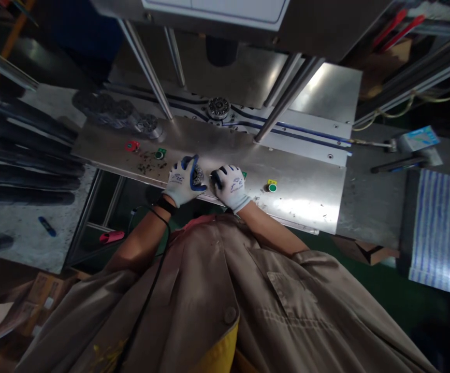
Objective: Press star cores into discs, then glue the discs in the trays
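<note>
My left hand [181,182], in a white glove with blue fingertips, is wrapped round a round metal part [198,176] with a patterned face. It is held at the front edge of the steel machine table [205,137], partly covered by the fingers. Close by on the right, my gloved right hand [232,185] has its fingers curled inward. What they hold, if anything, is hidden. A similar round metal part [219,108] sits in the track beyond both hands. More such parts [149,126] stand in a row at the table's left.
Steel posts [147,70] rise from the table under the machine head [217,18]. A red button [132,146] and green buttons [272,188] line the front, with dark debris at left. Dark tubes [26,150] lie far left. A striped cloth [435,228] lies right.
</note>
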A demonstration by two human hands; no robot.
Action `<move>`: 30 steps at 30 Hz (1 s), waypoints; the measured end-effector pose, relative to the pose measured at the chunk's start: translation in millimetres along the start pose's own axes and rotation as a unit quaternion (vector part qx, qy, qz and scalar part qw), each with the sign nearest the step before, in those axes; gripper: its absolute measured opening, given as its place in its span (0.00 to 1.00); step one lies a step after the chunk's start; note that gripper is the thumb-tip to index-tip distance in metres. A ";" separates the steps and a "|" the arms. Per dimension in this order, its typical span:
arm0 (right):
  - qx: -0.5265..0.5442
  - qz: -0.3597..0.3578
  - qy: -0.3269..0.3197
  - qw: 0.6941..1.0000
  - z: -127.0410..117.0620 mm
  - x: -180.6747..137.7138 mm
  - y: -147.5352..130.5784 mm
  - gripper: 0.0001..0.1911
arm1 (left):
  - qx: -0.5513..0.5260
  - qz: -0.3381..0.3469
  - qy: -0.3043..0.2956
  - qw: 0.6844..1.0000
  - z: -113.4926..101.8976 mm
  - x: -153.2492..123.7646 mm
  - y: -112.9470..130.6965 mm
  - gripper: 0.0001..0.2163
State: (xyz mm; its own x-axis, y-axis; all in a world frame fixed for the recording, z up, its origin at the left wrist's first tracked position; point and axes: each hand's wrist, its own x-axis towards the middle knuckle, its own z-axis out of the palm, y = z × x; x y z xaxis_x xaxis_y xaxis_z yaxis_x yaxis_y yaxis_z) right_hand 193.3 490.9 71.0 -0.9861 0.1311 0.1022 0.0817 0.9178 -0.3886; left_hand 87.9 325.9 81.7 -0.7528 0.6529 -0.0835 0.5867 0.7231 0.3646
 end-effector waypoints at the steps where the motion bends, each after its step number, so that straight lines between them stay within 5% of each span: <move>1: -0.003 0.000 -0.011 1.000 2.3 -0.5 -1.4 0.13 | 0.004 -0.037 0.013 0.999 2.0 -1.3 3.4 0.45; 3: -0.006 -0.008 -0.036 0.999 6.2 -1.9 -4.8 0.13 | 0.004 -0.077 0.029 0.997 5.3 -2.3 7.4 0.43; 8: -0.012 0.015 -0.028 0.999 8.3 0.0 -10.1 0.15 | -0.031 0.002 0.000 1.000 6.5 -0.7 0.8 0.37; 17: -0.004 0.000 -0.032 0.999 12.9 10.9 -13.6 0.13 | -0.025 0.009 0.008 1.000 10.3 -1.5 -4.3 0.32; 23: -0.006 -0.008 -0.088 0.996 18.1 9.6 -15.2 0.12 | -0.036 -0.001 0.017 0.999 7.5 0.9 -12.6 0.40; 30: 0.008 -0.022 0.023 0.999 -2.2 2.5 -7.3 0.14 | -0.003 0.037 -0.029 0.999 -0.3 -0.5 -17.1 0.35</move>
State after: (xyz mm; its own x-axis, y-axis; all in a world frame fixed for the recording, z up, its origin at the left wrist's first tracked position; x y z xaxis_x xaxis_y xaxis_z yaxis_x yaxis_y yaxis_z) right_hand 190.5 485.4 76.2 -0.9807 0.1092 0.1620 0.0365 0.9170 -0.3972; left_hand 78.1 313.2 75.8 -0.6885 0.7169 -0.1098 0.6385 0.6709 0.3771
